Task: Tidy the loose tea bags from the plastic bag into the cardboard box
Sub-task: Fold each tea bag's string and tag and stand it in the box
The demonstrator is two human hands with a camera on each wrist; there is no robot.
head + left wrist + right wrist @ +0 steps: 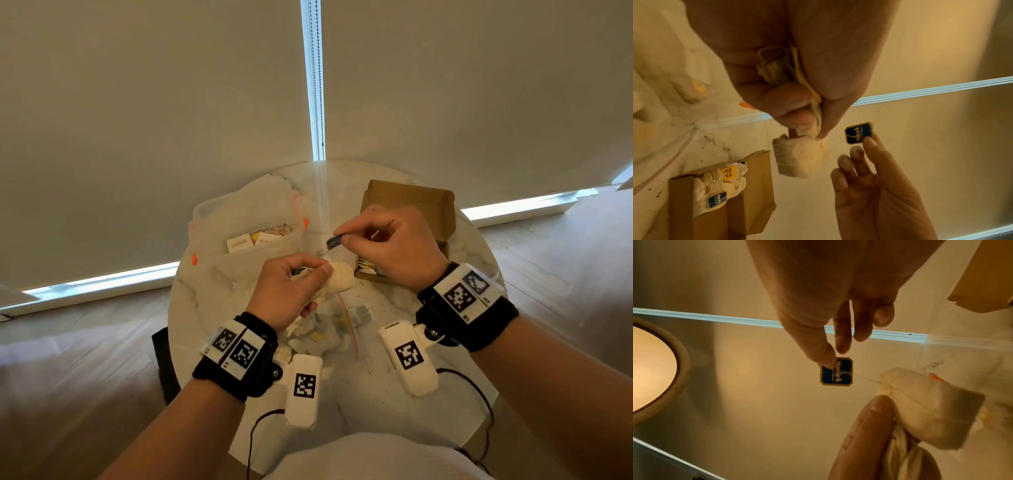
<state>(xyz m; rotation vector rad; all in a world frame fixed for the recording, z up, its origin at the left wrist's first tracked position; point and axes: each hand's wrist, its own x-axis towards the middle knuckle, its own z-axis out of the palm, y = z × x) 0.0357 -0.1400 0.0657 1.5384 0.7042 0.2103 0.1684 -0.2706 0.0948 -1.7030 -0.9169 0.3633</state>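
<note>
Tea bag (340, 281) held above the table, just left of the cardboard box (407, 219): left hand (291, 291) pinches the pouch among bunched others, right hand (387, 246) pinches its blue tag (334, 241). Thin string (865, 378) between looks taut; more pull may snap it or tear the paper.

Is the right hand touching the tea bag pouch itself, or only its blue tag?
Apart from the pouch. In the right wrist view the right hand pinches only the blue tag; a thin string spans a clear gap to the tea bag pouch, held by the left hand.
</note>
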